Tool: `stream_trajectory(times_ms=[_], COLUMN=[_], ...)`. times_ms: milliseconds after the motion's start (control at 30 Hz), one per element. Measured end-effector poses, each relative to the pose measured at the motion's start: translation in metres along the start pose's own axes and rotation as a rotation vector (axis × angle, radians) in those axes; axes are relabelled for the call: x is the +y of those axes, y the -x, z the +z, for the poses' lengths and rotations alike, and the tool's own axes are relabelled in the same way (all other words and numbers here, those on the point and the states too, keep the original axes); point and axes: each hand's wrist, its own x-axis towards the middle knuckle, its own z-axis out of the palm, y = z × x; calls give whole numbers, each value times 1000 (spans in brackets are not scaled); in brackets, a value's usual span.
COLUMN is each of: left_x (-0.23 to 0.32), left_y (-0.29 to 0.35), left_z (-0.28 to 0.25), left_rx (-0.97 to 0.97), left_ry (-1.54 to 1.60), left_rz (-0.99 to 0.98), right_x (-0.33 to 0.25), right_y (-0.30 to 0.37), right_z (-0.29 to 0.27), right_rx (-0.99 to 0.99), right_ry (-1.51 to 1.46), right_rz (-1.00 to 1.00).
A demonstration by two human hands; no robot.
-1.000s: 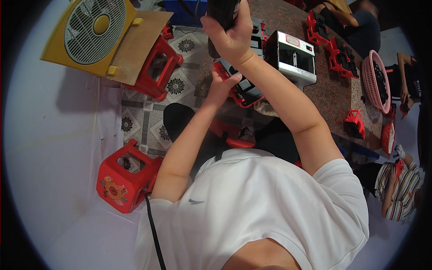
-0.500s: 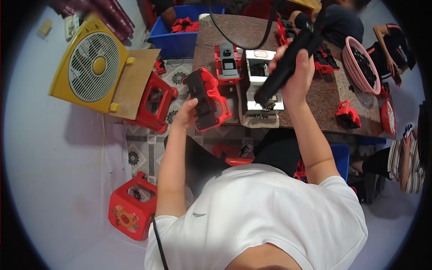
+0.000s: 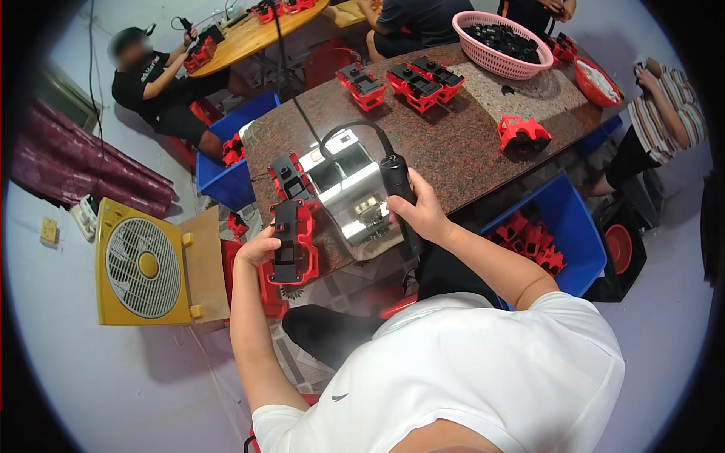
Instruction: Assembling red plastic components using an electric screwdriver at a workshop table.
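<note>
My left hand [image 3: 259, 249] is closed on the left edge of a red and black plastic housing [image 3: 285, 245], holding it at the near left corner of the table with its black side up. In my right hand [image 3: 424, 211] is a black corded electric screwdriver [image 3: 394, 177], gripped round its body just right of a silver screw feeder [image 3: 343, 189]. The tool's lower end points toward me, and its tip is hard to make out. Between the feeder and the table's left edge lies a second housing [image 3: 288, 175], just beyond the held one.
Across the granite table [image 3: 453, 174] stand several red and black housings [image 3: 423, 81] and a pink basket [image 3: 502, 45] of black parts. Blue bins [image 3: 566, 234] with red parts flank the table. A yellow fan [image 3: 143, 260] is at left. Other people [image 3: 151, 79] sit nearby.
The whole view has swung, showing more of the room's far side. My right hand has brought the screwdriver down from above the feeder to its right side. My left hand still holds the housing.
</note>
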Motion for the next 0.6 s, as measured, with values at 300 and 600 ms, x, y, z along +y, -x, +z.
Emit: stream_trajectory(times_ms=[300, 600], left_x=[-8, -1], left_y=[14, 47], left_z=[73, 104], left_rx=[269, 595], left_ry=[-294, -49], left_rz=[210, 490], right_x=[9, 26], right_y=[-16, -12], right_z=[-27, -59], right_rx=[119, 94], right_ry=[-30, -165], right_rz=[-52, -11])
